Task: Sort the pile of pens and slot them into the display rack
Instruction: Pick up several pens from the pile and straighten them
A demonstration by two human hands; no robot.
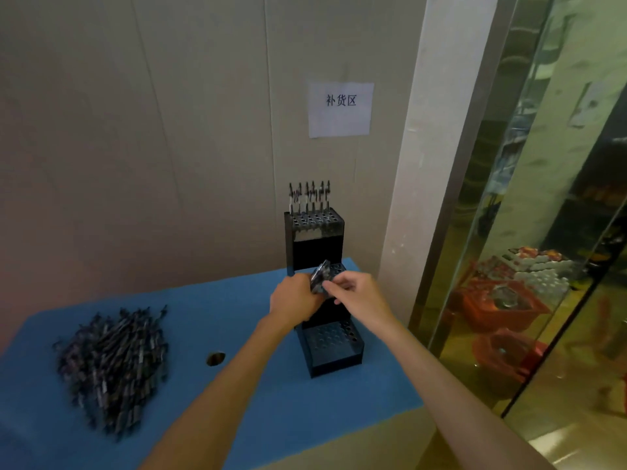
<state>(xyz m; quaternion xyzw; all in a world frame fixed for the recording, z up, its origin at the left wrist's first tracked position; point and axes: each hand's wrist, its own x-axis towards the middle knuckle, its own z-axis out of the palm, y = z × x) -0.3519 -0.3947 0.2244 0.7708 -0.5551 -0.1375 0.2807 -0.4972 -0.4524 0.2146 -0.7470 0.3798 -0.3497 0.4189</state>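
Head view: the left hand (294, 300) grips a bundle of pens (320, 276) in curled fingers in front of the black display rack (319, 252); the right hand (356, 293) pinches one of them. The pile of pens (113, 364) lies at eight o'clock on the blue table (258, 385).

Counter (237, 401) against the far wall. Pile of pens (113, 371) on the counter's near left. Hole (215, 358) in the counter surface between the pile and the stepped display rack (325, 320), which stands at the counter's right, lowest tier nearest, highest tier farthest. Row of pens (309, 198) upright in the top tier's far holes. Left hand (295, 301) and right hand (359, 293) meet over the middle tier, holding a bundle of pens (320, 276). Paper sign (340, 109) on the wall above the rack. Glass partition (543, 232) to the right.
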